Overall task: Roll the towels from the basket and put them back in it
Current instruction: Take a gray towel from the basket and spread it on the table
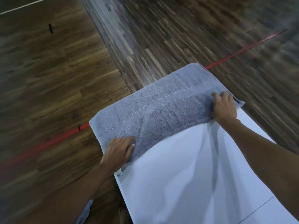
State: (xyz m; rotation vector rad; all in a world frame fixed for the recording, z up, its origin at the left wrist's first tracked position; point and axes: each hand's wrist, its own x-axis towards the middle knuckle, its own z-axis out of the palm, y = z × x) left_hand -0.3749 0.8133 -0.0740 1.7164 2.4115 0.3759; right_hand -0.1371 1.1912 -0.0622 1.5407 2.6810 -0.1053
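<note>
Forearms enter from the bottom of the frame, one at lower left and one from the right edge, both bare. Beneath them, filling the lower right, lies a white smooth-topped surface (186,191) with soft folds or shadows running across it, so it may be covered by a white sheet; I cannot tell which. A thin dark line crosses its lower right corner.

The left hand (119,152) sits at lower centre-left, palm down, fingers spread flat over the near left end of a grey-blue terry towel (155,109) with stitched lines along its length. The thumb side wraps the towel's near edge, so this grip is a loose press rather than a closed fist. The right hand (224,107) rests at centre right on the towel's other end, fingers curled over the thick near fold, pressing it down; whether the fingertips tuck under the cloth is hidden.

The towel lies at the far end of the white surface, in the middle of the frame, its near long edge raised into a thick fold or partial roll between the two hands, the rest flat beyond.

Farther off, a dark wood-plank floor (48,78) fills the left and top, blurred. A red strip (242,49) runs diagonally across it, passing behind the towel.
</note>
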